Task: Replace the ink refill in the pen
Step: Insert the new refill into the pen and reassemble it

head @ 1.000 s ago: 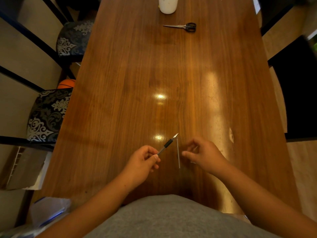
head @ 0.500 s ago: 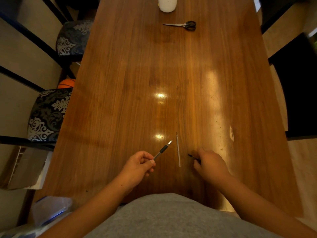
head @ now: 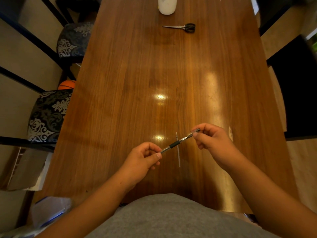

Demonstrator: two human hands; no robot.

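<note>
A slim pen with a black grip and a clear barrel hangs just above the wooden table, slanting from lower left to upper right. My left hand pinches its lower left end. My right hand pinches its upper right end by the silver cap. A thin pale ink refill lies loose on the table right under the pen, pointing away from me, with its metal tip at the far end. Neither hand touches the refill.
Black-handled scissors and a white bottle sit at the table's far end. Patterned chairs and an orange ball are along the left side, and a dark chair is on the right.
My right hand picked up a dark pen piece from the table and rose, bringing it up to the front part held in my left hand. The refill stayed where it lay.
</note>
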